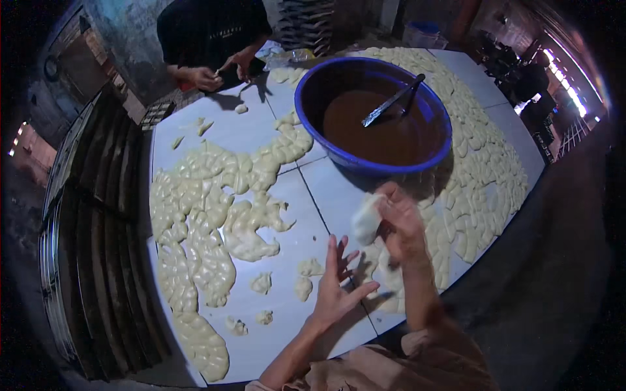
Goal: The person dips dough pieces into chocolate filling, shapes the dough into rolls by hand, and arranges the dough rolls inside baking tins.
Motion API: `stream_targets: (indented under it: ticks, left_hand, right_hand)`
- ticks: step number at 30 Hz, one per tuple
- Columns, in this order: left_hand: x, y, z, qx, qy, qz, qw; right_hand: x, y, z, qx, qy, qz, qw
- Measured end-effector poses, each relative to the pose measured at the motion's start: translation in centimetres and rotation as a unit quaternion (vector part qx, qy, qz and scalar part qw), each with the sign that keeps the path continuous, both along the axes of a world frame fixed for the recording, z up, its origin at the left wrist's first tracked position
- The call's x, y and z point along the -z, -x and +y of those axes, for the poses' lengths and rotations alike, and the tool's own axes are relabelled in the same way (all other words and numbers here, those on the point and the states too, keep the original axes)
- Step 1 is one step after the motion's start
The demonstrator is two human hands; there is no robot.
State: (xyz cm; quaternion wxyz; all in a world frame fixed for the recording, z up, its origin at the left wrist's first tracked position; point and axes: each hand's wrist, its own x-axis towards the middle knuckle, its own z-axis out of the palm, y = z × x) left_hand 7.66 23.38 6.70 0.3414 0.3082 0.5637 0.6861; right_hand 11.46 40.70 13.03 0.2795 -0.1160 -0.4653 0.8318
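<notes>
My right hand (pixel 402 225) is raised over the table, its fingers closed on a pale lump of dough (pixel 366 219) blurred by motion. Lower and to the left, my left hand (pixel 337 293) has its fingers spread and holds nothing. Many soft, pale dough pieces (pixel 195 186) lie joined together across the left part of the table. Flatter dough pieces (pixel 479 156) cover the right side. A few loose bits, such as one small dough piece (pixel 261 283), rest left of my left hand. Beyond my right hand stands a big blue basin (pixel 391 168) of smooth brown filling.
A flat metal spatula (pixel 391 104) with a dark handle leans in the basin. The white tiled table (pixel 293 202) has dark joints. Across it, another person's hands (pixel 225 72) pinch a small piece. Stacked dark trays (pixel 107 241) stand along the left side.
</notes>
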Motion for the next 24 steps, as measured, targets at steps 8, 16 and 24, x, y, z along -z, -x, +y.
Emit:
stream_targets:
  ticks: [8,16,24]
  left_hand:
    - [-0.1,3.9,-3.0,-0.016,0.167,-0.020,0.986]
    - [-0.9,3.5,-3.2,0.036,0.204,-0.007,0.978]
    - [-0.9,3.7,-2.7,0.042,0.211,0.021,0.976]
  right_hand:
    - [-1.4,8.6,16.7,-0.045,-0.489,-0.374,0.787]
    - [2.0,11.9,18.3,-0.302,-0.644,-0.428,0.558]
    - [4.1,12.2,19.4,-0.254,-0.561,-0.390,0.685]
